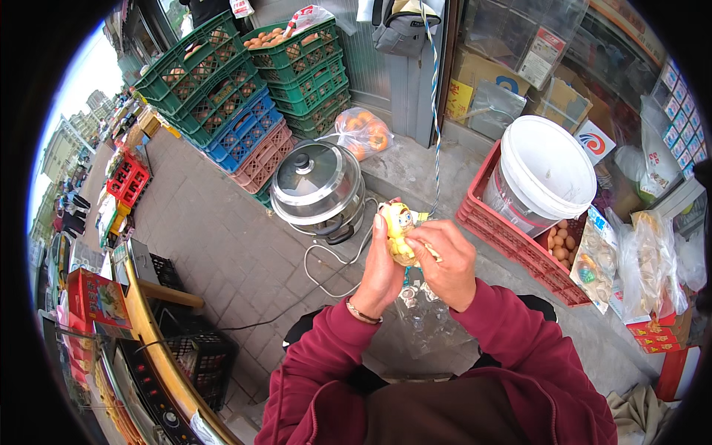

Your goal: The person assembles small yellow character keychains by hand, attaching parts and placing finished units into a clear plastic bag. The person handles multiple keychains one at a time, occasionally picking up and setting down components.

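Note:
In the middle of the view, a small yellow doll-like figurine (398,225) with a painted face is held upright between my hands. My left hand (376,276) is closed around its left side, with the thumb pointing up along it. My right hand (454,261) pinches at its lower right, and the fingers hide whatever tiny part they grip there. Below my hands, a clear plastic bag (430,334) hangs or lies near my lap, with a few small pale figures (409,296) at its top. Dark red sleeves (512,322) cover both forearms.
Ahead stands a lidded steel pot (315,189) with a white cord (319,278). Behind it are stacked egg crates (215,96) and a bag of orange fruit (363,135). At right, a white bucket (545,167) and eggs (561,241) sit in a red crate (512,252). A wooden-edged counter (159,337) curves along the left.

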Demonstrator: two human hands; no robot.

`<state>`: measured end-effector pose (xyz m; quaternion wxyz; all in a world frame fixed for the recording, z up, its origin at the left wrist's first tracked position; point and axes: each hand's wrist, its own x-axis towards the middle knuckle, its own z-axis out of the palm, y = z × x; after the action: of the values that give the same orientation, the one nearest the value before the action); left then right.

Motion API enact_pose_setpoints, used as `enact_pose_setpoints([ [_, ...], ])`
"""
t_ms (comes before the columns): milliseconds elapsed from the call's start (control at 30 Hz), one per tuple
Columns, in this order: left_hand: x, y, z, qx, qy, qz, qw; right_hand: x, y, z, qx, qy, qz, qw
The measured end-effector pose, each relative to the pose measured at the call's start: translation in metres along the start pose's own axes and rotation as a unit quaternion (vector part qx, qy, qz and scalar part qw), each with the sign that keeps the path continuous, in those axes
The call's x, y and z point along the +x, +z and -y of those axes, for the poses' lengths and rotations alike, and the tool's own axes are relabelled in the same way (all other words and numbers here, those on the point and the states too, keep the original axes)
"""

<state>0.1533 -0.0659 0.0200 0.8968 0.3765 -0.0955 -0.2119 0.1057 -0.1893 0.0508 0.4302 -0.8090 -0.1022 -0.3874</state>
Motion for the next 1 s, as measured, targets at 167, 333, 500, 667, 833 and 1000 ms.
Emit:
enact_pose_setpoints([
  [167,0.000,-0.003,0.006,-0.011,-0.052,0.029,0.998,0.013,-0.009,0.006,0.046,0.100,-0.064,0.992],
  [333,-0.001,-0.009,0.007,-0.076,-0.071,0.014,0.994,0.001,0.015,0.022,-0.117,-0.132,0.036,0.984],
  [500,0.003,-0.025,0.018,-0.072,-0.100,0.017,0.992,-0.011,0.018,0.015,-0.163,-0.164,0.065,0.971],
  [667,0.000,-0.022,0.026,0.035,-0.010,-0.001,0.999,-0.016,0.018,0.013,-0.156,-0.189,0.040,0.969],
  [833,-0.005,-0.015,0.023,0.006,-0.026,0.000,1.000,-0.009,0.016,0.014,-0.143,-0.182,0.001,0.973],
  [1000,-0.001,-0.013,0.024,0.074,0.021,-0.003,0.997,-0.006,0.014,0.017,-0.123,-0.164,-0.011,0.979],
])
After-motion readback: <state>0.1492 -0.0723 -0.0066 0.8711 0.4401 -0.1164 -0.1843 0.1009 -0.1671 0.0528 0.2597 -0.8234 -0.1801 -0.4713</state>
